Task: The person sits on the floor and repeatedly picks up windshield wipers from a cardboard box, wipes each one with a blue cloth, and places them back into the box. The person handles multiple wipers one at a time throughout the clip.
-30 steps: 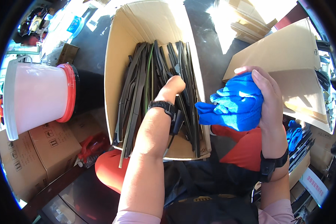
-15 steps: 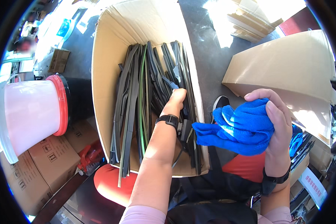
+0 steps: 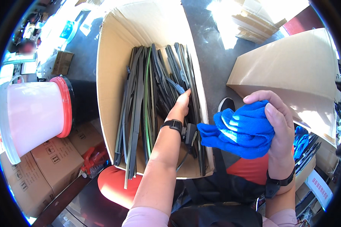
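Observation:
Long dark wiper blades (image 3: 134, 113), some edged with green or pale strips, stand bunched in an open cardboard box (image 3: 119, 36) in front of me. My left hand (image 3: 181, 103) reaches down among them, its thumb side showing and most fingers hidden. It appears closed on a wiper blade with a blue-grey middle connector (image 3: 177, 86), just beyond the thumb. A black wristband with a small dark device (image 3: 189, 133) sits on that wrist. At the right, outside the box, my right hand (image 3: 278, 123) grips a bunched blue cloth (image 3: 240, 132), thumb and fingers curled round its right side.
To the left lie a white bucket with a red rim (image 3: 36, 113) and printed cartons (image 3: 57, 155). A large cardboard box (image 3: 284, 64) stands right, with another carton (image 3: 254, 22) behind it. Lower right, a box holds more dark strips (image 3: 308, 155). My shoe (image 3: 226, 104) is beside the box.
The view has shifted slightly, so the box appears a little farther right. My left hand sits slightly lower against the blades, its thumb now pointing up. My right hand still holds the cloth.

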Demonstrator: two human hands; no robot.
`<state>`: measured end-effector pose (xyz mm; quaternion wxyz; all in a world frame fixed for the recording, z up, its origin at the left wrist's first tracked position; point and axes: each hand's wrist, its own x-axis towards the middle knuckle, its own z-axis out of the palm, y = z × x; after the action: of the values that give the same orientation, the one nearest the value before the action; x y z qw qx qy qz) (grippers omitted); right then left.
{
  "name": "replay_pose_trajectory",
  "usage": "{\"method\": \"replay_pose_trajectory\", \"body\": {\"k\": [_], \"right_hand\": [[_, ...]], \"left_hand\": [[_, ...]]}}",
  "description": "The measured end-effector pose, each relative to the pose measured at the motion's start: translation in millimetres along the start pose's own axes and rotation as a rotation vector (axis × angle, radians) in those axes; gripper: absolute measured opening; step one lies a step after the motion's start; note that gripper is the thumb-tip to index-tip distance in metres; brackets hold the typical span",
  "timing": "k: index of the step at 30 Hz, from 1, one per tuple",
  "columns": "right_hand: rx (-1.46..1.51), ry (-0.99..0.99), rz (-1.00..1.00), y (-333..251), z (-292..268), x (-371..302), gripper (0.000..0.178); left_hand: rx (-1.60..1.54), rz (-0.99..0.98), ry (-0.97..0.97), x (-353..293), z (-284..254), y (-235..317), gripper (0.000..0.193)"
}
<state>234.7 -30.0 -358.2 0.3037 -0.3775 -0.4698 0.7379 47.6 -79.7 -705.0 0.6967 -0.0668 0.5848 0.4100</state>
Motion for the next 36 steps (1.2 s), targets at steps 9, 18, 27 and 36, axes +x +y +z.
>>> {"method": "replay_pose_trajectory", "body": {"k": [9, 18, 27, 36], "right_hand": [[-0.002, 0.015, 0.014, -1.1, 0.4, -0.1, 0.024], [0.040, 0.026, -0.036, -0.4, -0.8, -2.9, 0.021], [0.124, 0.025, -0.037, 7.0, -1.0, -5.6, 0.019], [0.159, 0.048, -0.086, 9.7, 5.5, -9.1, 0.017]], "left_hand": [[0.112, -0.010, -0.049, -0.4, -18.5, 2.8, 0.050], [0.725, 0.169, 0.282, -51.1, 1.1, 26.5, 0.020], [0.576, 0.390, 0.246, -143.0, 18.8, 78.4, 0.021], [0.765, 0.988, 0.027, -273.7, 15.6, 56.6, 0.016]]}}
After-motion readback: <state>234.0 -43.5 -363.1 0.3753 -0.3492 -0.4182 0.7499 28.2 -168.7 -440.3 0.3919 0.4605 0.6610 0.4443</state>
